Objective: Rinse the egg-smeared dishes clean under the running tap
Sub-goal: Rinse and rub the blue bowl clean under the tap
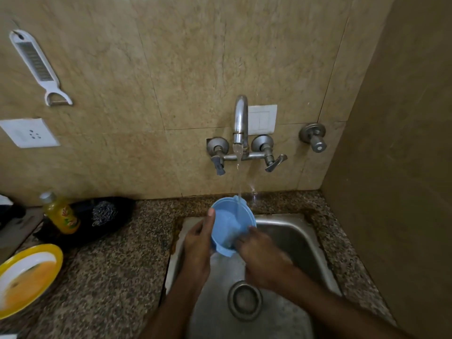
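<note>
A light blue plastic bowl (228, 223) is held tilted over the steel sink (293, 231), under the water stream falling from the wall tap (240, 123). My left hand (199, 238) grips the bowl's left rim, thumb at the edge. My right hand (263, 255) has its fingers inside the bowl against the inner wall; its motion blurs it. A yellow-rimmed white plate (27, 277) smeared with orange egg lies on the counter at the far left.
The speckled granite counter (117, 270) surrounds the sink. A yellow bottle (60, 214) and a steel scrubber (105, 212) on a black cloth sit at the back left. The sink drain (244, 299) is below my hands. A brown wall closes the right side.
</note>
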